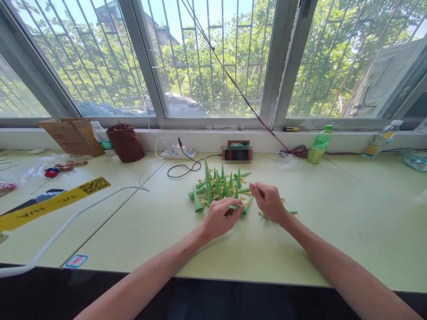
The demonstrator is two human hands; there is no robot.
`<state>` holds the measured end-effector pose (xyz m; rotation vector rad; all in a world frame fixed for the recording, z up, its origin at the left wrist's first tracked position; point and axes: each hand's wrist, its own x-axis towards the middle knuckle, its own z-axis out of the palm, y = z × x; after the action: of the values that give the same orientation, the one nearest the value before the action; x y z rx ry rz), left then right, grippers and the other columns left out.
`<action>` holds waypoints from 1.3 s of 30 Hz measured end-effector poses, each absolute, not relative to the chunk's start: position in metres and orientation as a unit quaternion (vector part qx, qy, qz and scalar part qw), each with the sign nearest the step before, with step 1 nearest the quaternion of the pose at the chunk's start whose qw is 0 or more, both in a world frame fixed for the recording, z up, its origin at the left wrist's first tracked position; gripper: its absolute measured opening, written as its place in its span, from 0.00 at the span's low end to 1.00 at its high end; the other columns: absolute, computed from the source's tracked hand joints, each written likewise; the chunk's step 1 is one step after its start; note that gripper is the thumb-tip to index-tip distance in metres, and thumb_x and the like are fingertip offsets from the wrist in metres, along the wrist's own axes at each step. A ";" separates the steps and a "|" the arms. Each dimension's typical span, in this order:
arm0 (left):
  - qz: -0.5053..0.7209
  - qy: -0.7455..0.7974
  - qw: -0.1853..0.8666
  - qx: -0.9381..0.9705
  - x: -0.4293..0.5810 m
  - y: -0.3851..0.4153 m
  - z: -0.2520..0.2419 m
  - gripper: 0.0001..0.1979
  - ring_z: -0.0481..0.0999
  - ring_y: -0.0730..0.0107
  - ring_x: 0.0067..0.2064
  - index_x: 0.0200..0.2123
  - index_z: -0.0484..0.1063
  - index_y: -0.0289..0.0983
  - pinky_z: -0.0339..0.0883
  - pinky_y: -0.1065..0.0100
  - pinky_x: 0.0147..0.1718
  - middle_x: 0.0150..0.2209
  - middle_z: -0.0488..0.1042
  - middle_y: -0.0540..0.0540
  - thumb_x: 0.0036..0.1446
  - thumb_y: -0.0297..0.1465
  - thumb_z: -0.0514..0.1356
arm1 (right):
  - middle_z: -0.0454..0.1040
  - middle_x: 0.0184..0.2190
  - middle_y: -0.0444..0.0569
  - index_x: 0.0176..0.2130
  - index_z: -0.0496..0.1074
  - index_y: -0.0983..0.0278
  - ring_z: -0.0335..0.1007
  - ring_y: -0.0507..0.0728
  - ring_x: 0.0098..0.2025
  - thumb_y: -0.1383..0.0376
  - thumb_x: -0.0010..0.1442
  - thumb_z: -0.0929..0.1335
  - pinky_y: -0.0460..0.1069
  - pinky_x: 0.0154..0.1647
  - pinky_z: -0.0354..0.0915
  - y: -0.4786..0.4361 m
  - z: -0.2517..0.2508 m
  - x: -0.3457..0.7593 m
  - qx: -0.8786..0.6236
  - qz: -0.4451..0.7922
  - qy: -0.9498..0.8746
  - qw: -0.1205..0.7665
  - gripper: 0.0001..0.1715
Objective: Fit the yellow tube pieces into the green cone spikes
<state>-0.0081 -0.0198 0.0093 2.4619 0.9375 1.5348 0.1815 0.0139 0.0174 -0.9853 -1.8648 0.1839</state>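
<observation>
A heap of several green plastic cones (pixel 216 186) with small yellow pieces among them lies on the pale green table (pixel 150 231), some cones upright, some on their sides. My left hand (pixel 218 218) sits at the heap's near edge, fingers curled around a green cone (pixel 237 207) lying sideways. My right hand (pixel 268 201) is just right of the heap, fingers pinched together near that cone's end; what they pinch is too small to name. A few loose green and yellow bits (pixel 287 212) lie by my right wrist.
A white power strip (pixel 176 153) with black cable, a brown bag (pixel 126 141), cardboard (pixel 71 134) and bottles (pixel 319 144) stand along the window sill. A yellow strip (pixel 53 203) and white cable (pixel 83 209) cross the table's left side.
</observation>
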 end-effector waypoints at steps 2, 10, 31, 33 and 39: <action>0.500 0.303 0.042 0.810 -0.008 -0.021 0.010 0.05 0.64 0.82 0.17 0.33 0.75 0.34 0.59 0.76 0.17 0.27 0.77 0.48 0.59 0.29 0.60 | 0.47 0.17 0.38 0.21 0.49 0.61 0.42 0.49 0.21 0.55 0.69 0.58 0.46 0.23 0.47 0.017 0.018 0.185 -0.413 0.066 -0.761 0.497 0.27; 0.488 0.263 0.008 0.832 -0.015 -0.017 0.021 0.08 0.64 0.80 0.19 0.37 0.75 0.34 0.58 0.75 0.19 0.24 0.75 0.49 0.64 0.29 0.55 | 0.52 0.16 0.38 0.21 0.54 0.62 0.45 0.48 0.21 0.53 0.68 0.59 0.46 0.24 0.48 0.031 0.015 0.197 -0.436 0.051 -0.746 0.501 0.28; 0.236 0.492 0.040 0.837 0.024 0.048 0.118 0.17 0.68 0.68 0.27 0.19 0.73 0.36 0.58 0.68 0.28 0.20 0.71 0.46 0.56 0.36 0.59 | 0.75 0.44 0.54 0.48 0.75 0.62 0.69 0.60 0.48 0.67 0.64 0.63 0.53 0.50 0.61 0.059 -0.002 0.218 -0.511 0.009 -0.804 0.303 0.15; 0.180 0.507 0.057 0.841 0.028 0.051 0.118 0.15 0.68 0.68 0.26 0.18 0.74 0.36 0.57 0.69 0.26 0.18 0.69 0.46 0.54 0.36 0.61 | 0.75 0.47 0.53 0.49 0.75 0.61 0.69 0.60 0.50 0.68 0.64 0.63 0.53 0.50 0.60 0.059 -0.003 0.217 -0.512 0.014 -0.813 0.276 0.16; 0.087 0.518 0.095 0.846 0.032 0.057 0.116 0.10 0.70 0.67 0.27 0.18 0.74 0.36 0.59 0.70 0.24 0.19 0.71 0.46 0.48 0.33 0.66 | 0.75 0.49 0.53 0.50 0.75 0.61 0.69 0.60 0.52 0.70 0.64 0.63 0.52 0.51 0.60 0.059 -0.003 0.216 -0.528 0.031 -0.813 0.241 0.18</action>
<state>0.0318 0.0571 0.1159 2.5082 1.5344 0.2569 0.2160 0.0589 -0.0029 -1.4455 -2.2252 0.0835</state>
